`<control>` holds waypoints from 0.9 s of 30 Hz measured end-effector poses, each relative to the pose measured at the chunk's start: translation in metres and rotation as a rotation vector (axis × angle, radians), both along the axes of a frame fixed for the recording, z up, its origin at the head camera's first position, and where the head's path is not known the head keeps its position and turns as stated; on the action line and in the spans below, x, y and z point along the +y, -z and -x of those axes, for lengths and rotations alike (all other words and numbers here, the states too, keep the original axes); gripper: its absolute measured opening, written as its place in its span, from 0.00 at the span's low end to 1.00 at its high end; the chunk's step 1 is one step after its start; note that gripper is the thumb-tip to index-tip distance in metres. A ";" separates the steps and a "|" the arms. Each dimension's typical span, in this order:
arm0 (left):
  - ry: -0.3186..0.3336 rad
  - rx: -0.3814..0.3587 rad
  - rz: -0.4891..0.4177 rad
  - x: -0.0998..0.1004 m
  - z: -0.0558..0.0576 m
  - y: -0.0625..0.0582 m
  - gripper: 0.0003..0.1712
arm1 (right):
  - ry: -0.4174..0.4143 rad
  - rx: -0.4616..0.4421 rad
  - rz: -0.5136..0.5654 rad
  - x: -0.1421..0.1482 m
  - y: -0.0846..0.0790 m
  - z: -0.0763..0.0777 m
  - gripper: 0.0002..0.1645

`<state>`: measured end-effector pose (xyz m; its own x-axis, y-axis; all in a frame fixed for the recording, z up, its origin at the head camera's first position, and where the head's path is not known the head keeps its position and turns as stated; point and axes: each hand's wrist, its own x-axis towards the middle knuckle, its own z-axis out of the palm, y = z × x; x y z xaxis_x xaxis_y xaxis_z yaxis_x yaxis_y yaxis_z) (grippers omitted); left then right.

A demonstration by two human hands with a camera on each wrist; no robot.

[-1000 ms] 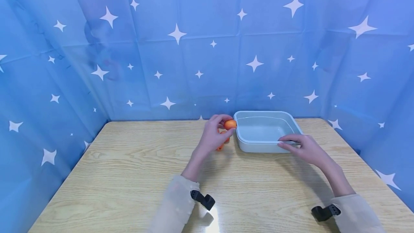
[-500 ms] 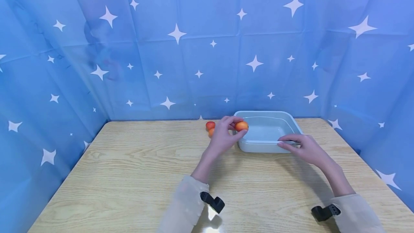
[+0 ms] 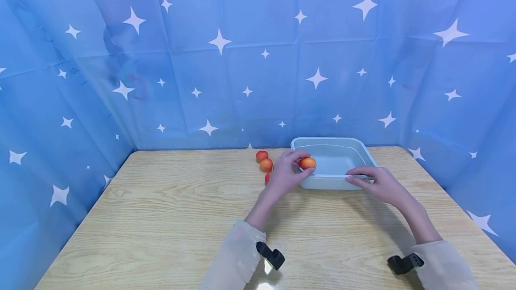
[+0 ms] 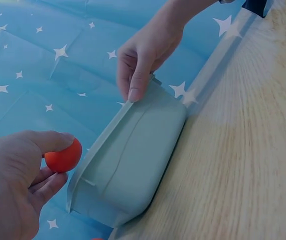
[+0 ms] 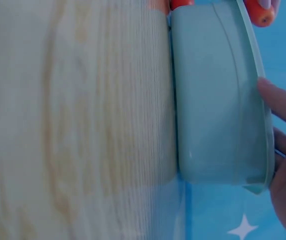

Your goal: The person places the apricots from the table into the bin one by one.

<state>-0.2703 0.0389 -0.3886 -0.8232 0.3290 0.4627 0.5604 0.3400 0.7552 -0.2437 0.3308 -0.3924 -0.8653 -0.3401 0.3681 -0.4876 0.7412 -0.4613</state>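
Observation:
Between thumb and fingers, my left hand (image 3: 285,172) pinches a small round orange-red fruit (image 3: 308,163) with a dark stem end. The hand is at the left end of a pale blue-green plastic basin (image 3: 328,183), and the fruit overlaps the basin's inside in the head view. From the left wrist, the held fruit (image 4: 63,156) appears just above the rim. My right hand (image 3: 379,185) pinches the basin's near rim toward its right corner, thumb outside; the right wrist view shows the thumb (image 5: 280,102) on that rim. Its other fingers are partly hidden behind the wall.
Left of the basin lie several more orange-red fruits (image 3: 266,164) on the wooden table (image 3: 161,218), one partly hidden by my left hand. A blue curtain with white stars (image 3: 258,57) hangs behind the table and along both sides.
My left hand has carried the fruit rightward from beside the basin to over its left end, lowering slightly. The loose fruits are more visible now. The right hand and basin stay put.

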 end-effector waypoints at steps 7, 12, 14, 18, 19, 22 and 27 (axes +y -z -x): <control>0.029 0.004 -0.008 0.002 0.000 0.004 0.21 | 0.007 -0.005 -0.004 0.001 0.000 0.000 0.11; 0.020 0.005 0.000 0.001 0.000 0.004 0.22 | 0.007 -0.010 -0.004 0.000 0.000 0.000 0.11; 0.015 0.012 -0.003 0.000 0.000 0.004 0.22 | 0.005 -0.014 -0.005 0.000 0.000 0.000 0.11; 0.016 0.025 -0.023 -0.002 0.001 0.004 0.22 | -0.003 -0.013 -0.001 -0.001 0.000 0.000 0.12; 0.015 0.025 -0.024 -0.003 0.001 0.004 0.22 | -0.005 -0.014 -0.004 -0.001 0.000 0.000 0.12; 0.010 0.013 -0.032 -0.005 0.002 0.004 0.22 | -0.006 -0.017 -0.005 0.000 0.000 0.001 0.12; -0.001 -0.004 -0.036 -0.009 0.000 0.001 0.23 | 0.008 -0.031 -0.015 0.001 0.001 0.001 0.13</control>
